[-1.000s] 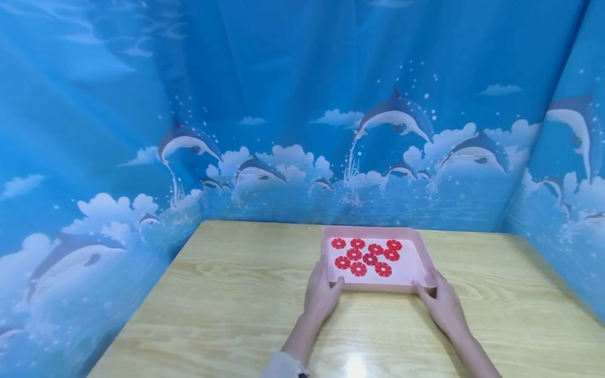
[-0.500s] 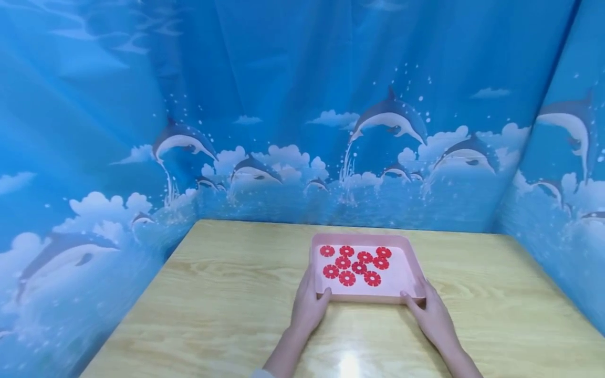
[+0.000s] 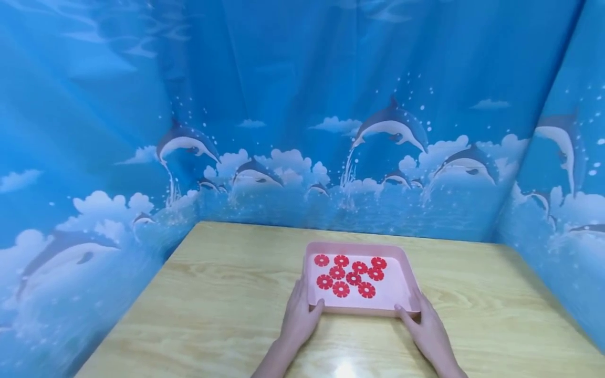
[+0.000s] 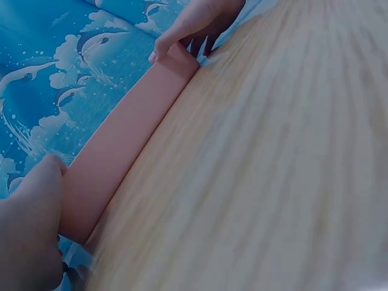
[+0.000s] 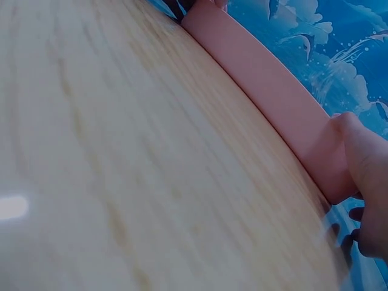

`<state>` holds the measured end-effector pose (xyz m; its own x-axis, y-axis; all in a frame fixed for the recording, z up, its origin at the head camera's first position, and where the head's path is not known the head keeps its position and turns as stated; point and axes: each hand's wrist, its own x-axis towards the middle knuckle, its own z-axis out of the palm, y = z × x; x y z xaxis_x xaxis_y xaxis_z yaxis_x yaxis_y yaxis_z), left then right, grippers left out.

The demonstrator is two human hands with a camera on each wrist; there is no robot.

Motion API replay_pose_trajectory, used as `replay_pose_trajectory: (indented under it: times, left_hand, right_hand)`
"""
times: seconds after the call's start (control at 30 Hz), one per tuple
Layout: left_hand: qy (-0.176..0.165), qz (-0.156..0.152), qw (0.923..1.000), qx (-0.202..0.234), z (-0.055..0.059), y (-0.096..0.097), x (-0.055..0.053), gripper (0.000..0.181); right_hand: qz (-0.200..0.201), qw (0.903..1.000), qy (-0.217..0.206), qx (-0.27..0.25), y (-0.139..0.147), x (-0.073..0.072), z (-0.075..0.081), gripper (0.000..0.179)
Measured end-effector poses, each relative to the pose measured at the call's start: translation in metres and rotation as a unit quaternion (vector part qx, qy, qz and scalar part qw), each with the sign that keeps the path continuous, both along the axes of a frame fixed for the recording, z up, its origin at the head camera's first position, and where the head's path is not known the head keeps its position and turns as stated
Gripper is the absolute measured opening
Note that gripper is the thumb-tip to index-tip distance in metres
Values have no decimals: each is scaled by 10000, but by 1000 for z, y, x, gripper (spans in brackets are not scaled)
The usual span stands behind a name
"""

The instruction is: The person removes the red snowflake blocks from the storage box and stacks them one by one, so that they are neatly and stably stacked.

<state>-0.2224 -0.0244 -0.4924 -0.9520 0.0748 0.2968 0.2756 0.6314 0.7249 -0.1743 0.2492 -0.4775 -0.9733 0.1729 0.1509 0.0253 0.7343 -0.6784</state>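
A shallow pink tray (image 3: 387, 305) is on the wooden table, holding several red notched discs (image 3: 341, 289) spread over its left and middle part. My left hand (image 3: 299, 317) grips the tray's near left corner, thumb over the near rim and fingers along the left side. At the near right corner my right hand (image 3: 427, 331) grips it the same way. The left wrist view shows the tray's near wall (image 4: 121, 145) close over the table, with a hand at each end. In the right wrist view, the right thumb (image 5: 347, 124) lies at the rim; some fingers are under the corner.
The light wood-grain table (image 3: 212, 294) extends around the tray on all sides. Behind it and at both sides hangs a blue curtain (image 3: 283, 105) printed with dolphins and clouds, meeting the table's back edge. A light glare (image 3: 344, 370) shows near the front.
Both hands have drawn the tray toward the person and slightly left, away from the table's back edge. The discs keep their arrangement inside it.
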Motion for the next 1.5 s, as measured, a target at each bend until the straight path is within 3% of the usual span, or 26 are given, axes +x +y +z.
replay_pose_trajectory:
  times: [0.2,0.57,1.1,1.33,1.5]
  left_hand:
    - [-51,-127,9999,24,0,0,2,73]
    - [-265,-124,9992,270,3,-11,11,74]
    - [-267,-413,9987,148,4,-30,20,73]
    - [-340,-474,9983,65,4,-39,27,73]
    - [-367,-534,9979,39,5,-46,33,73]
  right_hand:
    - [-88,9995,-313,-19,-1,5,-1,86]
    - [-38,9994,-347,27,-12,10,0,86]
    - [7,9988,-423,252,-26,33,5,87]
    - [66,9955,-893,321,-31,41,7,91]
    - [134,9951,-852,480,-33,47,7,88]
